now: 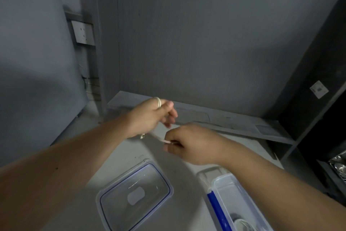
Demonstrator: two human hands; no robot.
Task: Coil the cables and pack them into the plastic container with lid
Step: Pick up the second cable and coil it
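Observation:
A white cable [159, 101] is looped around the fingers of my left hand [149, 116], which is raised over the table's far side; a plug end hangs below the wrist. My right hand [189, 141] pinches the cable's other stretch near its fingertips, just right of and below the left hand. The clear plastic container [224, 184] with blue trim stands at the lower right, partly under my right forearm, with a coiled cable inside. Its lid [164, 180] lies flat on the table to the left of it.
The light grey table [119, 157] ends at a grey wall with a low ledge [234, 122] behind my hands. A dark shelf unit [318, 99] stands at the right. A wall socket [82, 33] sits at the upper left.

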